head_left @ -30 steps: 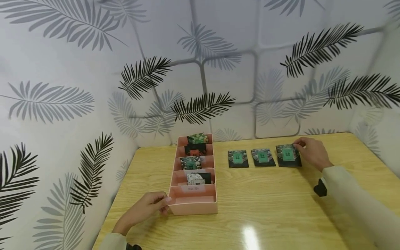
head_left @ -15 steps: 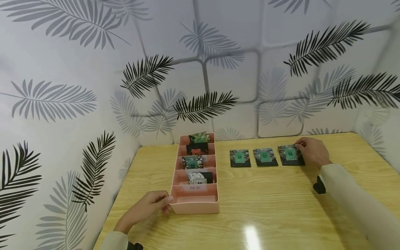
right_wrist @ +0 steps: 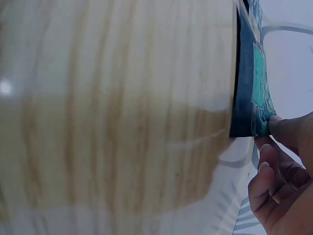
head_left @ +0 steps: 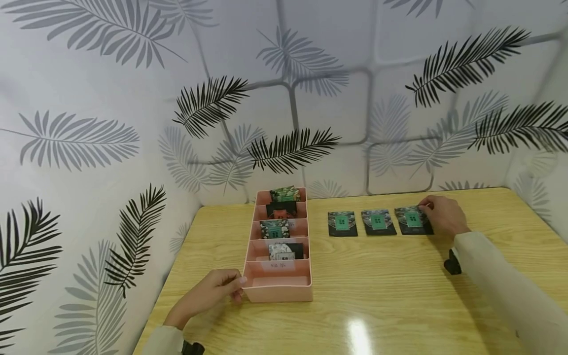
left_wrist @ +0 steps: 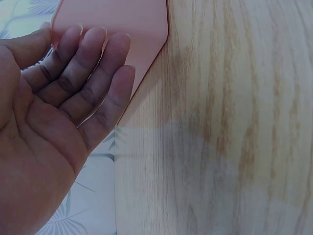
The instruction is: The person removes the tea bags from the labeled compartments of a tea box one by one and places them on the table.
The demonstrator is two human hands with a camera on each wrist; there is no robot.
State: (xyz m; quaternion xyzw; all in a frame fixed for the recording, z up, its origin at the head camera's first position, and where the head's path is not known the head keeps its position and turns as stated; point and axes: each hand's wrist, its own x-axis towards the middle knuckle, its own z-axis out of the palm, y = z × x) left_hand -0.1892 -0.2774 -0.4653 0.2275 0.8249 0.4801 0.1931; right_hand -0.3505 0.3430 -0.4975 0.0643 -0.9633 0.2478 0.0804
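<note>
My left hand (head_left: 212, 295) holds the near left corner of a pink divided box (head_left: 278, 294). The thumb is at the rim, and in the left wrist view the fingers (left_wrist: 90, 63) lie against the outer wall. At the right, my right hand (head_left: 445, 216) pinches the corner of a dark tea sachet (head_left: 414, 221) with a green label, between thumb and forefinger. This sachet lies at the right end of a row with a middle sachet (head_left: 378, 222) and a left sachet (head_left: 342, 223) of the same look.
Inside the box's compartments stand green sachets (head_left: 285, 195), a black-and-red sachet (head_left: 281, 211), a floral green-label sachet (head_left: 274, 230) and a white-and-black sachet (head_left: 285, 252). The nearest compartment (head_left: 278, 281) holds nothing visible. A leaf-patterned wall (head_left: 328, 118) borders the wooden table (head_left: 355, 291).
The view has shifted slightly. The right-hand sachet has turned a little and settled in line with the other two, with my right hand still on its corner. My left hand stays at the box.
</note>
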